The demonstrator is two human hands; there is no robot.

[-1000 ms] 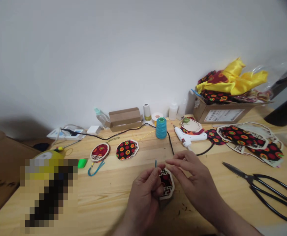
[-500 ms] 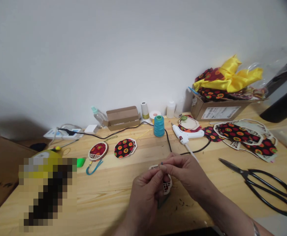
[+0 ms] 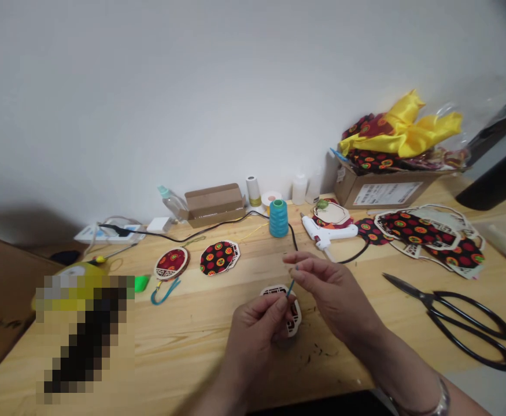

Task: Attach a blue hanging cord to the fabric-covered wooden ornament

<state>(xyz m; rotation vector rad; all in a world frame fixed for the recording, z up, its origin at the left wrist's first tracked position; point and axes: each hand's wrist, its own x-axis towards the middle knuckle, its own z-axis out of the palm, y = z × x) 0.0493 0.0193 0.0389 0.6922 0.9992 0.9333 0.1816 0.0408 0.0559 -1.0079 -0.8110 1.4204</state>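
A short stretch of blue cord (image 3: 291,288) runs upward between my two hands over the front middle of the table. My left hand (image 3: 255,329) is closed, thumb and forefinger pinching the cord's lower part. Higher and to the right, my right hand (image 3: 333,294) pinches the cord's upper end with thumb and fingertips. A small pale openwork wooden ornament (image 3: 296,323) with dark red showing through lies right behind my left fingers, which cover part of it. Whether my left hand also grips this ornament, I cannot tell.
Large black-handled scissors (image 3: 428,300) lie to the right. Behind my hands are a teal thread spool (image 3: 279,219) and a white glue gun (image 3: 328,232). Patterned ornaments (image 3: 219,257) lie left of the spool. A cardboard box (image 3: 378,190) of fabric stands back right.
My right hand has moved up from my left, baring the blue cord between them. My left hand stays nearly in place. The view has shifted slightly.
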